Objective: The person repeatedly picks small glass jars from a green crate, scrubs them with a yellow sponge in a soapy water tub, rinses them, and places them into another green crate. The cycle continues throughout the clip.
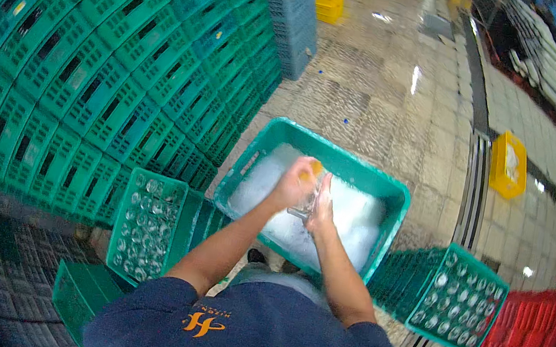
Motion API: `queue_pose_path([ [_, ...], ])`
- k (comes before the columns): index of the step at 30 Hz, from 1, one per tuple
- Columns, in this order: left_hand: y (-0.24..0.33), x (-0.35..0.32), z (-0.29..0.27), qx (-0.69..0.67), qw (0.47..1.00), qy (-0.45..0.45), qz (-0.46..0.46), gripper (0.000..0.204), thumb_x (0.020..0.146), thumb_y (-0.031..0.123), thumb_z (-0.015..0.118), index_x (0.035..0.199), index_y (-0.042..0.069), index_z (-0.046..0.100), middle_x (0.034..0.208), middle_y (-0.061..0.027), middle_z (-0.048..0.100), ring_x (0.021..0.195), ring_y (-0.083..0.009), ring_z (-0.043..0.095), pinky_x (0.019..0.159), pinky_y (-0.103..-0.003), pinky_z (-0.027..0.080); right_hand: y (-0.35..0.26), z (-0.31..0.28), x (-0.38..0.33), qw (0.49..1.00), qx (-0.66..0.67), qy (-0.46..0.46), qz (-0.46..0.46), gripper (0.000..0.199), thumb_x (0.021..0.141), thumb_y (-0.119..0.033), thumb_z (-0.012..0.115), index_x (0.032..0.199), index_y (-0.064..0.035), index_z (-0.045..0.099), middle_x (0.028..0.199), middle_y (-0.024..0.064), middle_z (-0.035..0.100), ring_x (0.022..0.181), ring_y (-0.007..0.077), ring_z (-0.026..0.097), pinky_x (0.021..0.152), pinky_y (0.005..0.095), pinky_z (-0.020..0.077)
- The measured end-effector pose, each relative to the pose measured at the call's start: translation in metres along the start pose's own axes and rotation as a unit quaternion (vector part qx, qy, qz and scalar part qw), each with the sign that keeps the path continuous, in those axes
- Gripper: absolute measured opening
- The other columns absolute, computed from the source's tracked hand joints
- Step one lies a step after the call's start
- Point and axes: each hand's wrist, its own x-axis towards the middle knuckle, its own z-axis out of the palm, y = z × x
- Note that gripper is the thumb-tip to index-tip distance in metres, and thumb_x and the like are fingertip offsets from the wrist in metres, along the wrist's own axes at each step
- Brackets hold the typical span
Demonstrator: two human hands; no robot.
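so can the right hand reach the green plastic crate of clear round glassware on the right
Probably: only the green plastic tub's rim seems between the right hand and that crate, though the hand holds clear glassware.

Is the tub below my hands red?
No, the tub is green, with white suds inside.

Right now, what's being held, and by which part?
A clear, glass-like vessel, held by its sides between the left hand and right hand. The left hand also holds an orange-yellow pad, its exact grip unclear.
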Motion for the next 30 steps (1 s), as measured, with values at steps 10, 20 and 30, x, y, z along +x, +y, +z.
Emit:
queue_pose_path([
  [10,-0.008,-0.014,0.032,0.143,0.966,-0.041,-0.21,0.032,0.097,0.031,0.066,0.111,0.002,0.064,0.109,-0.0177,0.068,0.104,-0.0305,0.064,0.082,-0.04,0.055,0.04,-0.053,0.034,0.923,-0.187,0.266,-0.206,0.058,0.082,-0.023,0.085,0.128,-0.0106,0.051,0.111,0.0118,0.064,0.089,0.0206,0.063,0.076,0.0377,0.0576],
  [20,-0.019,-0.08,0.031,-0.187,0.889,-0.085,-0.41,0.05,0.1,0.028,0.06,0.142,0.006,0.044,0.129,-0.0119,0.061,0.117,-0.0254,0.06,0.099,-0.042,0.052,0.036,-0.016,0.032,0.834,-0.197,0.23,-0.461,0.045,0.081,-0.007,0.083,0.113,-0.0127,0.053,0.102,0.0051,0.062,0.09,0.0149,0.059,0.078,0.0323,0.054],
  [30,0.055,-0.084,-0.03,-0.367,0.863,0.05,-0.344,0.061,0.088,0.011,0.079,0.143,0.008,0.051,0.113,-0.0044,0.066,0.091,-0.013,0.065,0.072,-0.031,0.056,0.061,-0.017,-0.02,0.939,-0.145,0.112,-0.291,0.032,0.091,-0.012,0.073,0.117,-0.0083,0.055,0.11,0.0096,0.064,0.1,0.0249,0.065,0.083,0.04,0.0569],
])
